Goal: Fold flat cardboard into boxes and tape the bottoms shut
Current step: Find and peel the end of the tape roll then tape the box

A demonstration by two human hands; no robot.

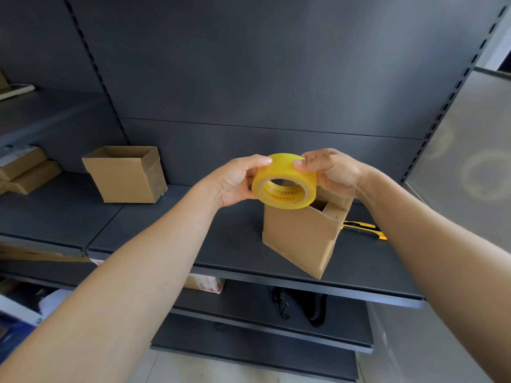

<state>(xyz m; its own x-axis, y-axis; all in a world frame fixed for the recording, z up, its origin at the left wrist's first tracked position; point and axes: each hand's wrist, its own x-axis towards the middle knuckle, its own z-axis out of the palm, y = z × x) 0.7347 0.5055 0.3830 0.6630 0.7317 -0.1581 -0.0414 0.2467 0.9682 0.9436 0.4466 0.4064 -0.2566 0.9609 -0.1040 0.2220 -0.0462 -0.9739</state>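
Observation:
A yellow roll of clear packing tape (287,172) is held up in front of me, above the shelf. My left hand (235,181) grips its left side, thumb on the top rim. My right hand (329,170) pinches the roll's top right edge with its thumb on the tape surface. Directly below the roll a small brown cardboard box (298,239) stands on the dark shelf (193,239), its upper flaps partly hidden by the roll and my right hand.
A second folded box (124,175) stands open-topped at the shelf's back left. A yellow utility knife (365,229) lies right of the near box. Flat cardboard packs (25,170) are stacked far left. Lower shelves hold a package (204,283) and a black strap (301,302).

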